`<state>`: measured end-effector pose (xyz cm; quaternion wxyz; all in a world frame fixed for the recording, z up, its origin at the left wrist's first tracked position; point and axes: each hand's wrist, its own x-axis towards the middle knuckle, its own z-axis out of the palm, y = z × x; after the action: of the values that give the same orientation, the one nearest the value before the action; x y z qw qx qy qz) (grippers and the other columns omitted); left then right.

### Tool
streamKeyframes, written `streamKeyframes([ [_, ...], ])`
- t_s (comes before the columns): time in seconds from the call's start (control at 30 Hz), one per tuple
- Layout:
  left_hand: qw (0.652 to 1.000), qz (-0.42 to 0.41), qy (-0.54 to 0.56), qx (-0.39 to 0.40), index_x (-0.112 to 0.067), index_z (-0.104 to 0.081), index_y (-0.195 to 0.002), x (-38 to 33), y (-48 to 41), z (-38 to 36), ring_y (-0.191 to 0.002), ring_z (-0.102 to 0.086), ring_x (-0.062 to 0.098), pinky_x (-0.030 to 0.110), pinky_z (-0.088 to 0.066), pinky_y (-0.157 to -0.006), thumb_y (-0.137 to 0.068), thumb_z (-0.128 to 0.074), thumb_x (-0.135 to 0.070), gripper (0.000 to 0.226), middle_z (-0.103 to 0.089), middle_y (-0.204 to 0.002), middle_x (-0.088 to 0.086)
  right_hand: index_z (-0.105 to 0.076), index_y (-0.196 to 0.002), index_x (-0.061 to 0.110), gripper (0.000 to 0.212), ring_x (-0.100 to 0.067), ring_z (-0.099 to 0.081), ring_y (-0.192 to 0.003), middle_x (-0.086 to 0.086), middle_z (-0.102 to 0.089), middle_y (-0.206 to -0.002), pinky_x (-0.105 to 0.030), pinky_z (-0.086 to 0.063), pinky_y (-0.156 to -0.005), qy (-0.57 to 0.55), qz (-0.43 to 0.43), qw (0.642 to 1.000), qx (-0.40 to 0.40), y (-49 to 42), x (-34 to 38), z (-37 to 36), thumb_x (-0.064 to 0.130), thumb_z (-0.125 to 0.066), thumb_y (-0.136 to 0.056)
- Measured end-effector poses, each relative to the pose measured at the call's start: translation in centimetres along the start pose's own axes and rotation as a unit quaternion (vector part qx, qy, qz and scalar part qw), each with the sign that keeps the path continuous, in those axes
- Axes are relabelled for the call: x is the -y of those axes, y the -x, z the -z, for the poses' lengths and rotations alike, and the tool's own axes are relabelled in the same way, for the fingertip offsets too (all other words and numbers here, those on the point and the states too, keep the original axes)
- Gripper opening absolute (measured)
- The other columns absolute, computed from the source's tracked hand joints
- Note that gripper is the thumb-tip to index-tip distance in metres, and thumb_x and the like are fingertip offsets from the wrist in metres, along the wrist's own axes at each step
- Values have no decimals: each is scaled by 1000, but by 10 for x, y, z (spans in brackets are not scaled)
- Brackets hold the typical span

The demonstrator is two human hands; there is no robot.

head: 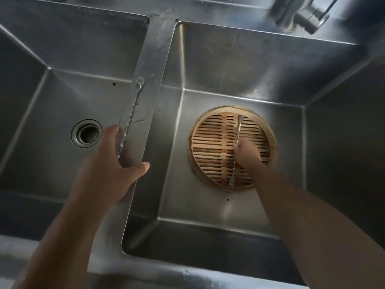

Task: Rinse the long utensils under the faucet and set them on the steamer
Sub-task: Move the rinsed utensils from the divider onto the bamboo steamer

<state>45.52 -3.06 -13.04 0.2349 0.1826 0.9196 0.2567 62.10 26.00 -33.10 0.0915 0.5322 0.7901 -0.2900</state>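
Beside the round bamboo slatted steamer [210,142] in our steel sink's [229,65] right basin, our left hand [116,161] pinches one long twisted metal utensil [131,113] over the divider; our right hand [249,156] grips another [238,130] on the slats, where its thin tines could snag.

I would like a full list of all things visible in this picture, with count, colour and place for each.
double-basin stainless steel sink: one, grey, fills the view
round metal drain: one, silver, floor of left basin
chrome faucet: one, silver, top right
round slatted bamboo steamer: one, tan, floor of right basin
long twisted-handle metal spoon: one, silver, on the divider
long twisted-handle metal fork: one, silver, lying across the steamer
left hand: on the spoon's lower end
right hand: on the fork, over the steamer
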Motion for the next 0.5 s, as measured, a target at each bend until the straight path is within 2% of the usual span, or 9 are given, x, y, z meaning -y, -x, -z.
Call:
streamKeyframes([
  [0.23,1000,-4,-11,-10,-42,-29,-134,-2,1,1,-93,-53,15,34,-39,-85,-70,-82,-42,83,-48,-111,-20,-65,-103,9,17,-26,-62,-87,-11,-68,-96,-39,-54,-77,28,12,999,-10,-6,-5,-6,15,-50,-97],
  [0.37,1000,-4,-13,-9,-42,-28,-135,-1,0,2,-93,-52,15,35,-39,-86,-70,-82,-43,85,-47,-110,-21,-65,-108,10,18,-29,-65,-92,-11,-69,-98,-46,-58,-83,36,8,999,-8,-6,-4,-6,16,-51,-98],
  [0.5,1000,-4,-16,-3,-44,-25,-135,2,1,2,-93,-50,15,35,-38,-85,-71,-81,-45,85,-45,-109,-20,-64,-111,11,21,-28,-64,-89,-10,-68,-98,-42,-57,-78,45,10,999,-12,-5,-4,-7,15,-47,-99],
])
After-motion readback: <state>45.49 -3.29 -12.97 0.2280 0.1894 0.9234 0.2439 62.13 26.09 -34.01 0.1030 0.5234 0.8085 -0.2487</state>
